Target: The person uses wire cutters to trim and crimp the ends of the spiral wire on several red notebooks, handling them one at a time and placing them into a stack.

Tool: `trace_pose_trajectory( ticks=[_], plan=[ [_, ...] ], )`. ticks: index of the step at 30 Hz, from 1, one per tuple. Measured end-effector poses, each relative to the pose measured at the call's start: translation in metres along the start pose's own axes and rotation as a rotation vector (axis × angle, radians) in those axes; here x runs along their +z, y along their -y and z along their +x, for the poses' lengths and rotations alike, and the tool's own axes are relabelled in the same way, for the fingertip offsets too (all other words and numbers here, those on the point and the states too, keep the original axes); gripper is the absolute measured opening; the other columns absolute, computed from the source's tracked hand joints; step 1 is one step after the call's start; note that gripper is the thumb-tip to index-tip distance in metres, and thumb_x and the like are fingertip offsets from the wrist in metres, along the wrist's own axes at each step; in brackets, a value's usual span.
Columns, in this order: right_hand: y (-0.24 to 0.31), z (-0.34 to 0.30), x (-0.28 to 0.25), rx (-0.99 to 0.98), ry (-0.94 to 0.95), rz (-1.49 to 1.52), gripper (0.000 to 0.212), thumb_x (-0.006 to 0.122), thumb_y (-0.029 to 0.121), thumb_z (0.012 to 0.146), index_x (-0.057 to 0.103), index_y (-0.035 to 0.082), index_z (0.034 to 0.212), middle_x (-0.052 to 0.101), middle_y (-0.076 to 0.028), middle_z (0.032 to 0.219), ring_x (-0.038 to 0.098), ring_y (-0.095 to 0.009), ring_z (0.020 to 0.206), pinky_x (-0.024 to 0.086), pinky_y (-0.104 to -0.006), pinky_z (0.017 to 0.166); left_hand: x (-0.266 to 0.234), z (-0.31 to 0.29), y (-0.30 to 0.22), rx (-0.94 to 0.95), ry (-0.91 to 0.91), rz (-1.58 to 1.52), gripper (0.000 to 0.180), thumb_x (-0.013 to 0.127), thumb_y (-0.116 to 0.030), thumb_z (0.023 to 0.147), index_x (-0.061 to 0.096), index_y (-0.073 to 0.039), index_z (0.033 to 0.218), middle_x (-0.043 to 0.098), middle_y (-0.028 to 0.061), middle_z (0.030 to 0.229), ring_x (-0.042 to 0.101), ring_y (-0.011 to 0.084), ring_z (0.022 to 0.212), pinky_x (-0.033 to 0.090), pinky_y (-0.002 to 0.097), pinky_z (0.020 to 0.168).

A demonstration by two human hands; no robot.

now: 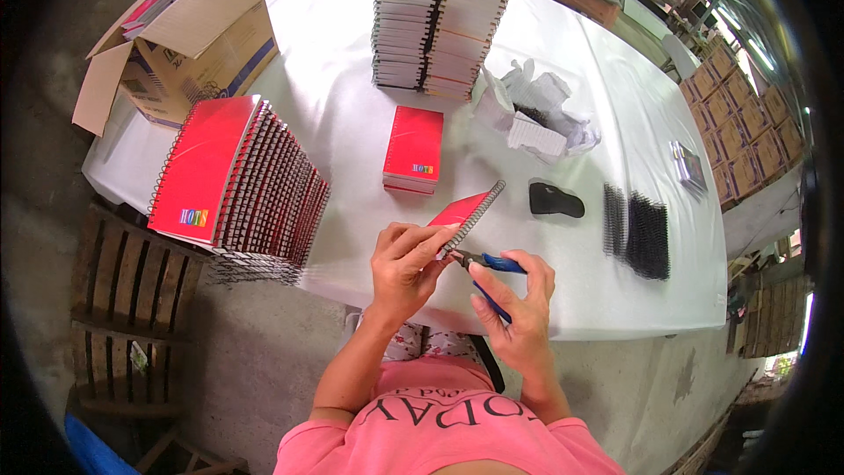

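Note:
My left hand [403,266] is closed round a small red notebook [463,210], holding it tilted just above the near part of the table. A dark wire coil [484,211] runs along the notebook's right edge and sticks out past its far corner. In my right hand [525,310] is a pair of pliers with blue handles [504,263]. The handles are spread, and the jaws touch or nearly touch the near end of the coil. Whether the jaws grip the wire is too small to tell. Beyond my hands lies a short stack of red covers [413,144].
Red spiral notebooks [207,171] stand in a tall pile at left. Behind them is an open cardboard box [204,48]. Thick bound books [440,26] are stacked at the back, beside crumpled white wrapping [536,110]. A black pouch-like piece [556,200] and black coils [646,235] lie at right.

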State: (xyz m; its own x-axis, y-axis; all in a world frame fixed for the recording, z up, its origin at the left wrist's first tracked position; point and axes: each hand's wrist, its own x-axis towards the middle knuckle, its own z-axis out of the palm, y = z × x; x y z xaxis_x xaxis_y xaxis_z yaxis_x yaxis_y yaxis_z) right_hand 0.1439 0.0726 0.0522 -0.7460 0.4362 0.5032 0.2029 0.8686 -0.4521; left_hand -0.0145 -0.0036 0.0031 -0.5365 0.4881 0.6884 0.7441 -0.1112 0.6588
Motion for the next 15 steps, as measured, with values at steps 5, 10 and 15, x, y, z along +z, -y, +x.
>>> trace_pose_trajectory(
  ticks=[5, 10, 15],
  plan=[
    [0.002, 0.000, 0.000, -0.001, 0.067, 0.024, 0.039, 0.068, 0.020, 0.080, 0.064, 0.027, 0.118, 0.049, -0.013, 0.114, 0.045, -0.031, 0.104, 0.032, -0.0439, 0.092, 0.000, -0.002, 0.000, 0.032, -0.031, 0.052, 0.047, 0.074, 0.003, 0.058, 0.071, -0.011, 0.103, 0.069, 0.0022, 0.091, 0.056, 0.0197, 0.075, 0.047, 0.0305, 0.068],
    [0.000, -0.008, -0.001, 0.153, 0.262, 0.381, 0.043, 0.063, 0.021, 0.087, 0.054, 0.020, 0.129, 0.053, -0.014, 0.107, 0.052, -0.025, 0.092, 0.043, -0.0374, 0.081, 0.003, -0.004, -0.002, 0.081, -0.094, 0.082, 0.045, 0.078, -0.001, 0.059, 0.071, -0.012, 0.102, 0.068, 0.0012, 0.089, 0.056, 0.0191, 0.073, 0.046, 0.0301, 0.067],
    [-0.014, -0.027, 0.006, 0.647, 0.480, 1.494, 0.049, 0.055, 0.024, 0.094, 0.041, 0.014, 0.139, 0.055, -0.012, 0.107, 0.055, -0.020, 0.094, 0.046, -0.0331, 0.080, 0.008, -0.008, -0.005, 0.096, -0.162, -0.005, 0.042, 0.079, -0.002, 0.058, 0.072, -0.009, 0.098, 0.068, 0.0028, 0.087, 0.055, 0.0213, 0.072, 0.046, 0.0297, 0.063]
  ],
)
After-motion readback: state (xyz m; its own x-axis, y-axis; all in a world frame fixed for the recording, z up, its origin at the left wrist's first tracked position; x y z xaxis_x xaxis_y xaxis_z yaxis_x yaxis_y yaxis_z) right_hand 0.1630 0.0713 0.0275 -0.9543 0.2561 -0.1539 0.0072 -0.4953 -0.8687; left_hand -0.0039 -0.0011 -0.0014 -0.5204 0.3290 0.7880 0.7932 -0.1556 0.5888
